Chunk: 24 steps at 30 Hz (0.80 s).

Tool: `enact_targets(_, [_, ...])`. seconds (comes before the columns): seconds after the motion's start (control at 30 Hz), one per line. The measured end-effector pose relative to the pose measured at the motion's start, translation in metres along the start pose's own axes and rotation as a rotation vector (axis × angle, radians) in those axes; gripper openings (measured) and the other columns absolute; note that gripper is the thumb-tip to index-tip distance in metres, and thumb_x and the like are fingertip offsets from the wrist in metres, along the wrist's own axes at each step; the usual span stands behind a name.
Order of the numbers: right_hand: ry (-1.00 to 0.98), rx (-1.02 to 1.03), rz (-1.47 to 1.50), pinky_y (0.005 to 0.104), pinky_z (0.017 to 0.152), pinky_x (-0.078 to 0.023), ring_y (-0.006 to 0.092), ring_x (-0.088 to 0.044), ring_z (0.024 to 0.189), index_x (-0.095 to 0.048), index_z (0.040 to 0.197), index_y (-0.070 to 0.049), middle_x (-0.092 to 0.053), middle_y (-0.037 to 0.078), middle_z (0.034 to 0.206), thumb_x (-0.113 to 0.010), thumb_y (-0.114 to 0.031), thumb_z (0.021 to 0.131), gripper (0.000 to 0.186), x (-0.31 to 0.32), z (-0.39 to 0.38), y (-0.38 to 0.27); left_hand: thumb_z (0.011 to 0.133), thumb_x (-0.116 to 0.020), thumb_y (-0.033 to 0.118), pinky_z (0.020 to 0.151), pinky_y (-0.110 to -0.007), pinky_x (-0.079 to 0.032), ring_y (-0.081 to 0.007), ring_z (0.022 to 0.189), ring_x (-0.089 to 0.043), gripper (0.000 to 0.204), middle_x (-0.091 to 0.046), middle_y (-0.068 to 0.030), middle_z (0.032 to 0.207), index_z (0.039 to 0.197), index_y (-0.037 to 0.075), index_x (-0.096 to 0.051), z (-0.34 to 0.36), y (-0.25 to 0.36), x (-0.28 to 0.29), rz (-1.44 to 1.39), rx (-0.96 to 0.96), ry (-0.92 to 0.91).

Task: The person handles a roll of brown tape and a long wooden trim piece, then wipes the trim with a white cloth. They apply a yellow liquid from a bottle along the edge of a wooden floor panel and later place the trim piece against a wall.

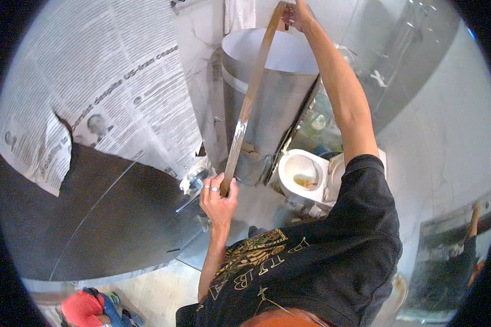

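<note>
A long strip of shiny brown tape (249, 101) is stretched taut and slanted between my two hands. Its near end is pinched by my left hand (218, 201), thumb against fingers, a ring showing on one finger. At the far end my right hand (299, 16) is raised with its arm extended, fingers closed on the tape; a small dark bit shows below them. Left of the strip, sheets of newspaper (142, 92) cover the upper part of a dark door-like panel (120, 212). Beside my left hand is a lever handle (188, 203) partly wrapped in crumpled clear plastic.
Beyond the tape stands a tall grey cylindrical basin (275, 103) with a pale inside. A toilet (289, 169) with its lid raised is right of it. A white towel (240, 15) hangs at the back. At the lower left is another person in a red top (82, 308).
</note>
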State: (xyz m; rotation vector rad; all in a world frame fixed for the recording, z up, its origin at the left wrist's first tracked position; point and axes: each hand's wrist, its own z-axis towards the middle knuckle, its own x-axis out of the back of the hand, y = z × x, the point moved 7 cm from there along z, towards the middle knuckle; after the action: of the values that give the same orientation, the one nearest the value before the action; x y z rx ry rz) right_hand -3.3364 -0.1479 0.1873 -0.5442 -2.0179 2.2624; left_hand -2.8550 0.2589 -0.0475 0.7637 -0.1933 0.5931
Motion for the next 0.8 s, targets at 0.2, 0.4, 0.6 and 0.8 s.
enact_targets(0.2, [0.026,-0.022,-0.098,0.0381,0.089,-0.048,0.0199,-0.06,0.095,-0.065,0.114,-0.008,-0.065,0.005,0.103,-0.038,-0.065,0.098,0.065,-0.009,0.014,0.04,0.077,-0.082,0.018,0.073,-0.044,-0.055,-0.0347,0.086,-0.069,0.03,-0.069,-0.0124,0.097,0.102,0.008,-0.068,0.018,0.0,-0.047,0.117,0.051,0.023])
enact_targets(0.4, [0.02,-0.141,-0.222,0.0384,0.089,-0.048,0.0196,-0.061,0.098,-0.062,0.118,-0.007,-0.065,0.007,0.106,-0.04,-0.067,0.097,0.068,0.016,0.025,0.082,0.078,-0.081,0.019,0.07,-0.043,-0.054,-0.034,0.08,-0.068,0.027,-0.069,-0.0112,0.092,0.1,0.009,-0.069,0.014,0.0,-0.063,0.186,0.14,0.037])
enact_targets(0.6, [-0.123,-0.168,-0.413,0.0377,0.089,-0.05,0.0178,-0.065,0.098,-0.059,0.126,-0.006,-0.068,0.007,0.106,-0.042,-0.069,0.096,0.072,0.034,0.012,0.112,0.079,-0.082,0.017,0.072,-0.04,-0.055,-0.0304,0.08,-0.069,0.031,-0.07,-0.0125,0.093,0.105,0.006,-0.07,0.01,0.005,-0.061,0.21,0.192,-0.011])
enact_targets(0.8, [-0.049,-0.372,-0.442,0.0367,0.091,-0.051,0.0177,-0.067,0.101,-0.051,0.143,-0.005,-0.07,0.011,0.119,-0.044,-0.071,0.094,0.083,0.076,0.006,0.123,0.079,-0.085,0.019,0.075,-0.038,-0.056,-0.0266,0.082,-0.07,0.039,-0.072,-0.0127,0.097,0.112,0.005,-0.071,0.002,0.005,-0.067,0.086,0.276,-0.079])
